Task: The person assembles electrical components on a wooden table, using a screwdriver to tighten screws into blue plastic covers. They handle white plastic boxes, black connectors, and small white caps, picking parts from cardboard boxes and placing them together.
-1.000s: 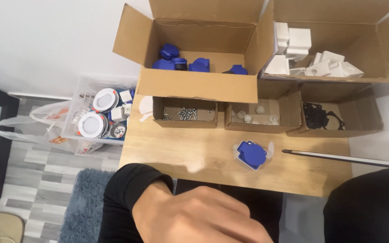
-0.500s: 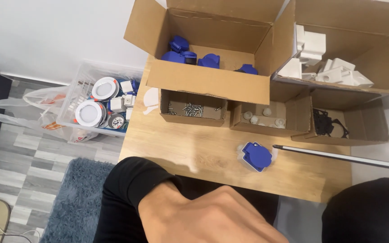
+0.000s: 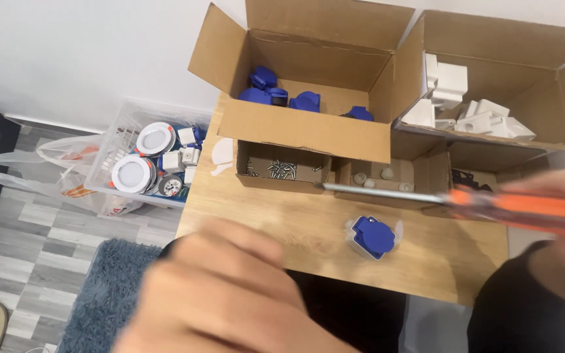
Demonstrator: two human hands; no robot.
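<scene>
My left hand (image 3: 230,294) fills the lower middle of the view, blurred and close to the camera, fingers curled, with nothing visible in it. My right hand (image 3: 557,225) at the right edge grips a screwdriver (image 3: 492,204) with an orange handle; its metal shaft points left and its tip hangs over the small box of screws (image 3: 282,167). A blue socket part (image 3: 373,236) lies on the wooden table (image 3: 282,225) below the shaft, touched by neither hand.
A big open carton holds several blue parts (image 3: 282,98); the carton to its right holds white parts (image 3: 472,104). Small boxes of fittings (image 3: 377,176) stand in front. Left of the table, a clear bin (image 3: 158,163), a plastic bag (image 3: 47,173) and a blue rug (image 3: 106,287).
My right hand has lifted the screwdriver off the table and swung its tip left over the screw box. My left hand rose closer to the camera. The view shifted right.
</scene>
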